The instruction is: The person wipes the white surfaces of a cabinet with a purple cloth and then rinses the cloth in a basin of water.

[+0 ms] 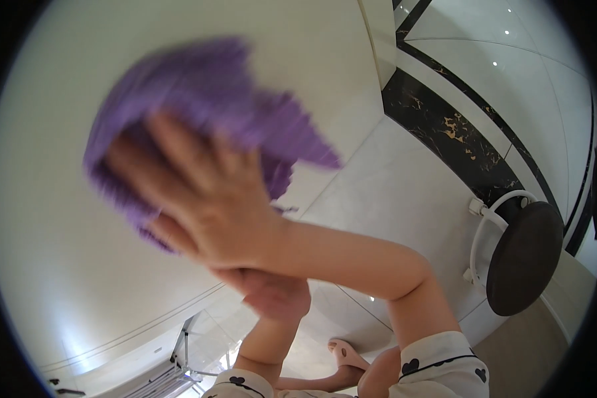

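Observation:
A crumpled purple cloth (186, 73) lies bunched around the fingers of my right hand (219, 199) in front of a large cream panel (298, 40). The fingers are somewhat spread, with their tips tucked into the folds, and motion smears both the hand and the cloth. One pointed corner of the cloth sticks out to the right. Beneath my right wrist, my left hand (278, 296) shows only in part. Its fingers are hidden, so what it holds cannot be made out.
At the right stands a round stool with a dark seat (525, 259) and white curved legs. Black marble trim (454, 132) borders the pale floor tiles (378, 172). A metal rack (176, 371) is at the lower left. Below my arms shows a foot in a pink slipper (347, 355).

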{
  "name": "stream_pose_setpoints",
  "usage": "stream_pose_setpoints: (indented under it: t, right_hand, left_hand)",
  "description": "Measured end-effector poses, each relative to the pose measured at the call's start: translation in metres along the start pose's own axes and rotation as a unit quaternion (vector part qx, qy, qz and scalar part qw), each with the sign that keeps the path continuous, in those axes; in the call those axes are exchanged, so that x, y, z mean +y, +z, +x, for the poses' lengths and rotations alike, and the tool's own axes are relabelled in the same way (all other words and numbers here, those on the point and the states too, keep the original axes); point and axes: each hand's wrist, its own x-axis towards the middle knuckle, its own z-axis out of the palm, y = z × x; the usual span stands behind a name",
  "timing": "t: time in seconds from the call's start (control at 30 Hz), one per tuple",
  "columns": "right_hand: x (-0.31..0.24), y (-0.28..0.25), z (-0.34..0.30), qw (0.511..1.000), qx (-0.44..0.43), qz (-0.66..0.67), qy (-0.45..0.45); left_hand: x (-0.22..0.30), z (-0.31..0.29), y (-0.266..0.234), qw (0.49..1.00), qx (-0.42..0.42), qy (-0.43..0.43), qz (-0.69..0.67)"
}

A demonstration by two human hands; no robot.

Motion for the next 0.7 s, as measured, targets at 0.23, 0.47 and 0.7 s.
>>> stream_pose_setpoints:
  t: [0.23,0.47,0.7]
  right_hand:
    - [0.112,-0.034,-0.029,0.972,0.127,0.038,0.195]
    - [0.066,0.000,-0.089,0.937,0.074,0.094,0.327]
    - [0.005,-0.013,0.017,0.998,0.031,0.052,0.023]
  left_hand:
    - [-0.047,0.002,0.054,0.973,-0.207,-0.098,0.010]
    - [-0.019,-0.027,0.024,0.951,-0.062,-0.298,-0.048]
    - [0.013,0.015,0.013,0.988,-0.045,-0.075,-0.129]
